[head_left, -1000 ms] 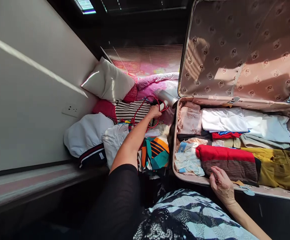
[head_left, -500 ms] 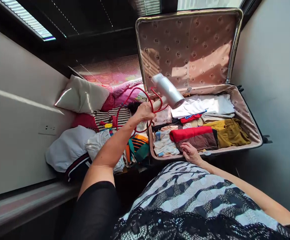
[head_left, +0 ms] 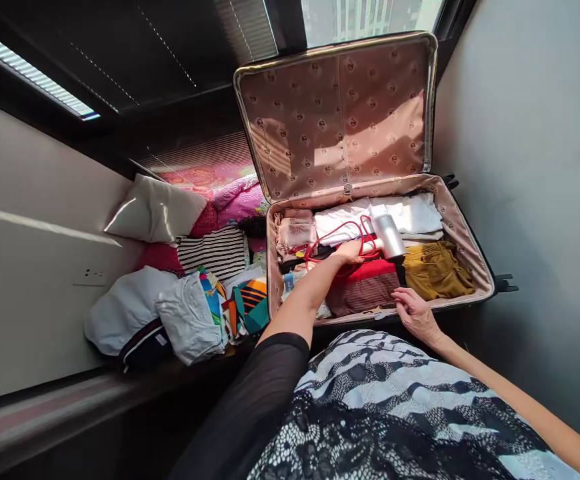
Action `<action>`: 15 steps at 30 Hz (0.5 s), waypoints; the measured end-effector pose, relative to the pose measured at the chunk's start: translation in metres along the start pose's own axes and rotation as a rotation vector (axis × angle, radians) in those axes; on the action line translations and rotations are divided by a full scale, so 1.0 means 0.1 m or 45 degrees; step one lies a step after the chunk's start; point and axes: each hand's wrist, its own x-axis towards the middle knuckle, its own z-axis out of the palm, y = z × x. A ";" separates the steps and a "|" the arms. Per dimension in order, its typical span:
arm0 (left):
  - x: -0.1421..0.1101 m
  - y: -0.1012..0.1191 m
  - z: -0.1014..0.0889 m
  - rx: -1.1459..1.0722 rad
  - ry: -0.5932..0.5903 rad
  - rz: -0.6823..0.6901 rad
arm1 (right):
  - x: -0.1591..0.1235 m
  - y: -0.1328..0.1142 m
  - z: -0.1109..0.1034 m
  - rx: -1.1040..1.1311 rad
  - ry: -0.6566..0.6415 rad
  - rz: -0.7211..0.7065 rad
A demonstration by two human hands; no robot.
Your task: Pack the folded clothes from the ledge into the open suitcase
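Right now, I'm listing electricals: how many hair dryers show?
1: the silver hair dryer, held in the left hand over clothes in the open suitcase. Others may be hidden.

The left grip (head_left: 350, 252) hides the handle end of the hair dryer (head_left: 389, 235). The left forearm (head_left: 313, 293) covers some rim of the suitcase (head_left: 460, 301). The print on its lining (head_left: 300, 113) is unreadably small. The window (head_left: 370, 20) is cut off above, the right arm (head_left: 500, 383) at the right edge.

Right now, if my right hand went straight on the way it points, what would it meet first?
Most likely the folded red-and-brown garment; your right hand points toward it. Depth is unclear, so the fingertips may be touching it.
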 end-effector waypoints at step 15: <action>-1.64 -0.35 0.65 -0.151 0.882 -0.282 | 1.28 0.28 -0.39 -0.072 0.128 0.098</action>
